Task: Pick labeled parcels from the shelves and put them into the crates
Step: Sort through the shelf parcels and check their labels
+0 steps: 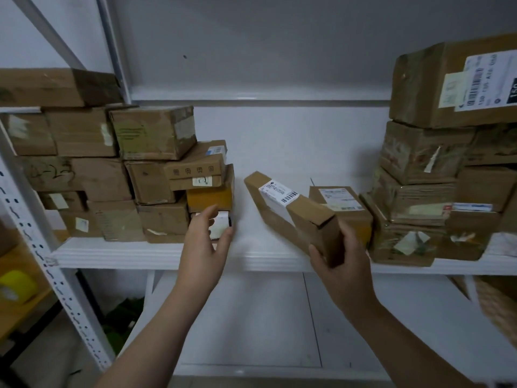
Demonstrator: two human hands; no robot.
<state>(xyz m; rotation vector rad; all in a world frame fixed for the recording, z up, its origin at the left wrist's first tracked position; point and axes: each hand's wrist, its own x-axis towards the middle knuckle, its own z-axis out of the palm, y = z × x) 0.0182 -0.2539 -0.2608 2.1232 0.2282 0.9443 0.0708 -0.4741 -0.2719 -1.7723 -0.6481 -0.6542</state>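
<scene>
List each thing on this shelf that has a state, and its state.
Long box: tilted, near end held by right hand.
Small box: on the shelf, an orange box on top.
Left hand: fingers curved round small box, grip unclear.
Flat box: lying flat, label up.
</scene>
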